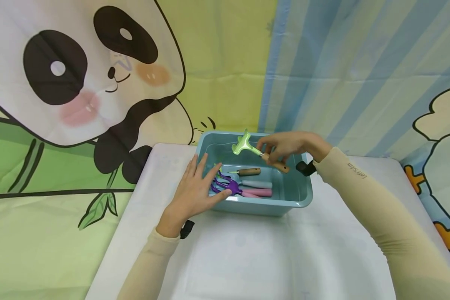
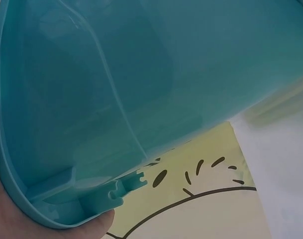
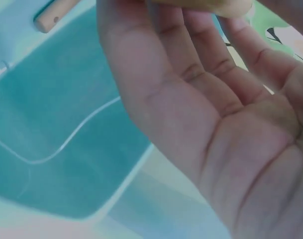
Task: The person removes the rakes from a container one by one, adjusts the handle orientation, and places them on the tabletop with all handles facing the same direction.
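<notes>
My right hand (image 1: pixel 286 146) grips the wooden handle (image 1: pixel 275 162) of a small green hand rake (image 1: pixel 243 143) over the right part of a blue-grey plastic bin (image 1: pixel 303 199). The rake's pronged head points left. At the bin's front left corner, my left hand (image 1: pixel 195 187) rests with fingers spread, thumb reaching over the front rim. Beside that thumb, inside the bin, lies a purple claw rake (image 1: pixel 230 186) with a pink handle (image 1: pixel 258 192). Behind it are a tool with a pale blue handle (image 1: pixel 256 184) and one with a wooden handle (image 1: pixel 248 171); their heads are partly hidden.
The bin stands on a white-covered table (image 1: pixel 247 258), close to its back edge. Behind hangs a printed cloth with a panda (image 1: pixel 108 71) on the left and blue stripes (image 1: pixel 322 75) on the right.
</notes>
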Available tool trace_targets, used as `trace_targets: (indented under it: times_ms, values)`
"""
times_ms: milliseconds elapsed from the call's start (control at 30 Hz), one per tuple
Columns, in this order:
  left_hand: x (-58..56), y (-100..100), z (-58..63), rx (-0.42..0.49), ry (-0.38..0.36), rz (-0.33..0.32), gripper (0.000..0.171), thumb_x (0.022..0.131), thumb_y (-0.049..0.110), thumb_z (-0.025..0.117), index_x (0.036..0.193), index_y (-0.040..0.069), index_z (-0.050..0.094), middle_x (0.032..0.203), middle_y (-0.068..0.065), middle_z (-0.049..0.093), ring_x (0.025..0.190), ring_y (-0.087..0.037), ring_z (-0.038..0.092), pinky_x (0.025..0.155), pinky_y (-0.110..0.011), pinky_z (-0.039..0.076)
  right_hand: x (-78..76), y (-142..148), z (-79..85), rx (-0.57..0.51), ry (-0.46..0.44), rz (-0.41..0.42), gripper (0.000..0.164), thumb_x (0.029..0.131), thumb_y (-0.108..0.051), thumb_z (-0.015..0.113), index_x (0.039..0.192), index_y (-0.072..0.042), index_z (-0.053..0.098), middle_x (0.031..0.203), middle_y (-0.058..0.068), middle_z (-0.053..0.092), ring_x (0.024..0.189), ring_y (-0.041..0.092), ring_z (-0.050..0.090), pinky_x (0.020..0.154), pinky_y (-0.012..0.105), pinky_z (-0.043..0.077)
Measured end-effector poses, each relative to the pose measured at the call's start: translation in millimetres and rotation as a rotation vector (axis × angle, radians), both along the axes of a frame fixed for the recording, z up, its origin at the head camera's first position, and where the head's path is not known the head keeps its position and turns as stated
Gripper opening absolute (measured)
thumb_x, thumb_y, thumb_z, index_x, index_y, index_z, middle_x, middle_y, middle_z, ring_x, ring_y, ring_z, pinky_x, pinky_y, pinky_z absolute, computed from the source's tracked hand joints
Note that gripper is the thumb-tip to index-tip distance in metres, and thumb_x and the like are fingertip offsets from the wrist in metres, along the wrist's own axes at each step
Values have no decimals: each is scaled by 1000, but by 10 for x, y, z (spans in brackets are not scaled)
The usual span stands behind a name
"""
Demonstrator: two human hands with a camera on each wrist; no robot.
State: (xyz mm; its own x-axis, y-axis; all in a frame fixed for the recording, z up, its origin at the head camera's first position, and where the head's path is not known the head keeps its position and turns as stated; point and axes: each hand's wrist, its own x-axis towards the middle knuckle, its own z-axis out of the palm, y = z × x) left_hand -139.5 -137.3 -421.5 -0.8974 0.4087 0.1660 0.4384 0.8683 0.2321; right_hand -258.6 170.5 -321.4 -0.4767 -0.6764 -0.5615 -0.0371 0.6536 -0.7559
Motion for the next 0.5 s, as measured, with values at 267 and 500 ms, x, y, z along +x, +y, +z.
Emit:
trace_targets:
  times_ms: [267,500]
  values:
    - [3,4,8,-2,-1,-4,98,87,84,38,157,15,36,164,-20,12,150,-42,0,119,-54,4,164,358,172,-23,83,-77,33,102,-6,56,132,-3,44,118,24,52,71,33,58,71,45,53]
    - [23,-6,20,-10,-8,6,98,87,84,37,157,15,34,164,-20,12,150,-42,0,119,-55,7,281,788,234,-46,93,-154,39,102,-9,59,135,-2,40,117,30,50,79,36,60,81,47,54]
